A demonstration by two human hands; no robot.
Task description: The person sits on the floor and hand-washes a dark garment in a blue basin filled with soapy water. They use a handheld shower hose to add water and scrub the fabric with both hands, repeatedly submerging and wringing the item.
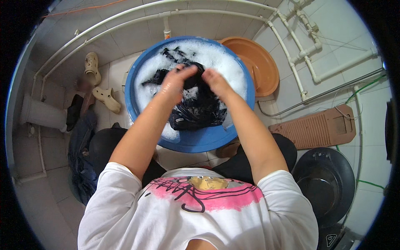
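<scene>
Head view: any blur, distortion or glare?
Head view: bare left hand and bare right hand look motion-blurred; head view: white plastic wall pipes bow along the fisheye rim, corners black; head view: small highlights on the round black basin.

Both hands [174, 82] are over black clothing [196, 112] in suds [225, 62].
</scene>
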